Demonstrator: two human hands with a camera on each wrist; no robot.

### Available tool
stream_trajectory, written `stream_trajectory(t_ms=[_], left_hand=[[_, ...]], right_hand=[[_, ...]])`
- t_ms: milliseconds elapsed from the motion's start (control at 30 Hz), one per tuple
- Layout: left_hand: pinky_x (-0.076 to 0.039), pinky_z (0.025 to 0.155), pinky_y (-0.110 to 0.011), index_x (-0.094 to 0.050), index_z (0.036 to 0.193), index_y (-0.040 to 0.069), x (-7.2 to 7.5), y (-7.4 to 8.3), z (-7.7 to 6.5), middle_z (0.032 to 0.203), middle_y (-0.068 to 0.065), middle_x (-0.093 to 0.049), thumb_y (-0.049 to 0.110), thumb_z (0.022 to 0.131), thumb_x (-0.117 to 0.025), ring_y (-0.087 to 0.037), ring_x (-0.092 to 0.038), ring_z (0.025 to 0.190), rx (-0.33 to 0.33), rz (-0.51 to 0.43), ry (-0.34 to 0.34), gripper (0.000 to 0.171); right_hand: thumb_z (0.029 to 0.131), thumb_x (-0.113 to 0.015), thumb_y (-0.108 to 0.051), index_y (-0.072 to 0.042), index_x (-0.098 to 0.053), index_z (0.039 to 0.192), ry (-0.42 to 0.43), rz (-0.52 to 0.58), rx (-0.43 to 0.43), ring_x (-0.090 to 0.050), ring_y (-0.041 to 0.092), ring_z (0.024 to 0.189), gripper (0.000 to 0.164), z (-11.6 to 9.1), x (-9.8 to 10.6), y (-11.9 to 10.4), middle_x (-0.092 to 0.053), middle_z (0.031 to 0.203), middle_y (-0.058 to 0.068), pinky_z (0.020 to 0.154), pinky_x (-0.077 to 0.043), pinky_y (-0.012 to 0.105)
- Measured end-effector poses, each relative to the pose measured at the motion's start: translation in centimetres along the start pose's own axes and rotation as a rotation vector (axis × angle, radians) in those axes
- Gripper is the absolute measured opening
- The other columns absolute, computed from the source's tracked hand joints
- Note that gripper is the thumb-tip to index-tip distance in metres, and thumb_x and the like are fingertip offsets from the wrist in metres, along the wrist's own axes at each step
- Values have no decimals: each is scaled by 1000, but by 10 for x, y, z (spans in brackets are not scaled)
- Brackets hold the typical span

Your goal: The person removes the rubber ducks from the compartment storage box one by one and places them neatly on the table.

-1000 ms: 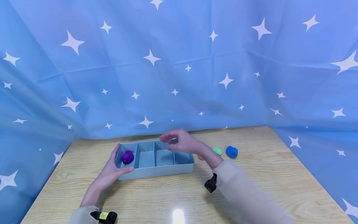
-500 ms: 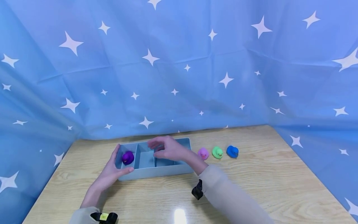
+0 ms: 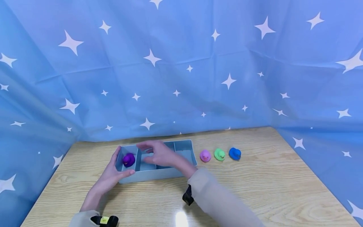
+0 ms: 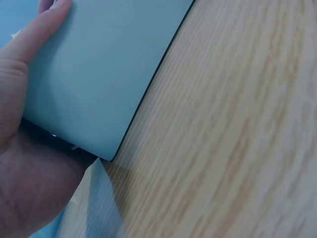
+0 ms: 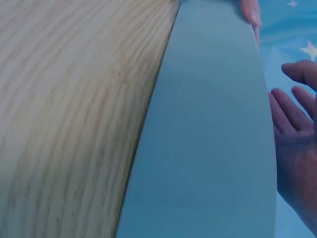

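Observation:
A light blue divided box (image 3: 158, 175) lies lengthwise on the table. My left hand (image 3: 109, 176) grips its left end, thumb along the front wall and fingers at the far side; in the left wrist view that thumb (image 4: 37, 34) presses the wall. In the leftmost compartment sits a purple rubber duck (image 3: 129, 160). Above the second and third compartments hovers my right hand (image 3: 163, 155), fingers loosely bent with nothing between them. The right wrist view also has this hand (image 5: 297, 153) beside the box's rim, its palm bare.
Right of the box, a pink duck (image 3: 205, 156), a green duck (image 3: 219, 154) and a blue duck (image 3: 235, 154) stand in a row on the wooden table (image 3: 269, 183). A blue star-patterned curtain (image 3: 181, 63) hangs behind and at both sides.
My right hand has moved left along the box, from its right part toward the second compartment, uncovering the pink and green ducks. My left hand has kept its hold on the box.

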State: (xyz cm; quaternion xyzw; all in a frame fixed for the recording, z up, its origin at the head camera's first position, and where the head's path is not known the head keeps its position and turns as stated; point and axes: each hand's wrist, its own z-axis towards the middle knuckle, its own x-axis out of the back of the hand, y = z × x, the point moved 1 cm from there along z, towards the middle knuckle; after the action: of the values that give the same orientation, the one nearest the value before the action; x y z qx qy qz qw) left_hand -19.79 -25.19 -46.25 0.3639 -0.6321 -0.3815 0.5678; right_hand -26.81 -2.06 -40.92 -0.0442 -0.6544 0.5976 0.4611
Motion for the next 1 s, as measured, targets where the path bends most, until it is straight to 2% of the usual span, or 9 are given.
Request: stream_trajectory(t_ms=[167,333,533,700,867,1000], left_hand=[[-11,115,-75,8,165,14,0,-1,0,167,-28,-3,28,88,-82,-51,-6,152,-8,-5,-1,120],[-10,115,-75,8,165,14,0,-2,0,168,-28,-2,27,87,-83,-51,-5,152,-11,-14,0,121],[-11,113,-77,9,165,14,0,-3,1,168,-28,-1,28,89,-81,-52,-5,152,-14,3,-4,119],[-12,113,-77,9,165,14,0,-4,0,168,-28,-2,27,90,-79,-52,-6,151,-15,-5,-4,116],[-14,113,-76,10,165,15,0,-3,0,168,-27,-1,31,89,-81,-53,-7,151,-6,6,-7,119],[-18,113,-75,10,165,16,1,-2,0,168,-27,0,32,89,-81,-53,-10,150,-10,7,-12,119]], right_hand=[[93,-69,-1,-6,-49,151,-7,4,21,-59,18,128,61,3,-7,0,-61,141,12,105,-47,25],[92,-69,0,-4,-49,151,-8,-1,15,-58,14,127,62,8,-14,-2,-62,141,10,106,-45,23],[91,-70,-1,-3,-52,148,0,-24,-7,-59,16,127,60,17,-23,-6,-63,140,7,106,-43,20],[92,-72,-4,-4,-56,145,5,-103,-17,-61,13,123,55,24,-28,-7,-65,136,4,101,-46,19],[93,-71,-3,-5,-59,143,20,-79,-52,-63,15,120,52,29,-29,-6,-68,131,4,95,-50,19],[93,-72,-4,-5,-60,142,19,-83,-63,-63,11,118,51,32,-29,-8,-69,129,0,95,-51,21]])
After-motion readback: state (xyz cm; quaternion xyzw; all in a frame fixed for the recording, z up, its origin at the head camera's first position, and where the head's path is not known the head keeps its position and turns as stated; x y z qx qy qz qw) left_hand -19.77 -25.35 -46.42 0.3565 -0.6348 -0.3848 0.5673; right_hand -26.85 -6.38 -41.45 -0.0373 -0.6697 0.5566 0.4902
